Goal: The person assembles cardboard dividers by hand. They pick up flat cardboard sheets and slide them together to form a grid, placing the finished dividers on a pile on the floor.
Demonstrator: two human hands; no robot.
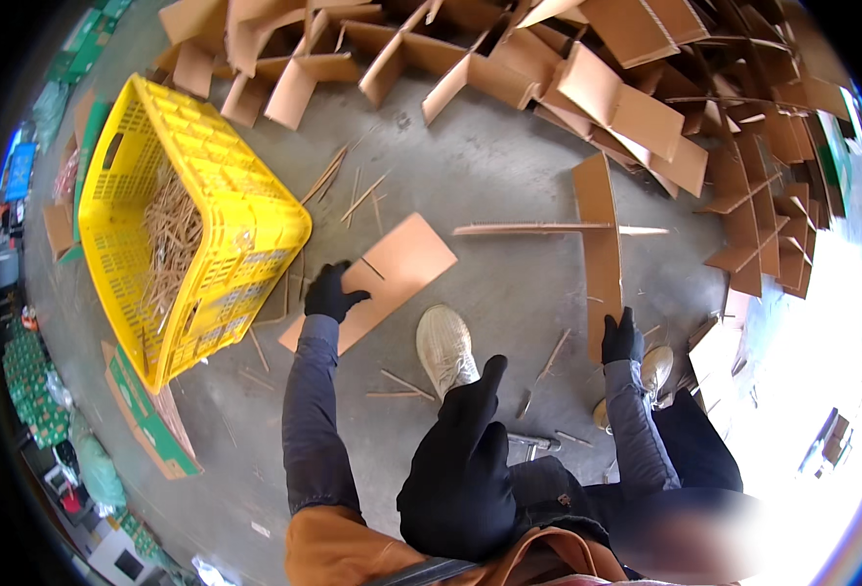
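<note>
My left hand (328,291), in a black glove, grips the near left edge of a flat brown cardboard strip (406,259), its thumb lying on top. A short slit is cut into the middle of that strip. My right hand (623,337), also gloved in black, holds the near end of a long cardboard strip (602,264). A second cardboard strip (519,229), seen edge-on, crosses it, the two making a cross-shaped divider. The fingers of my right hand are partly hidden against the cardboard. The two held pieces are apart.
A yellow plastic crate (255,220) with thin cardboard scraps (172,230) inside leans at the left. Interlocked cardboard dividers (626,107) are heaped along the far side and right. Narrow offcuts (360,198) litter the grey floor around my shoe (443,342). A metal bar (533,441) is near my legs.
</note>
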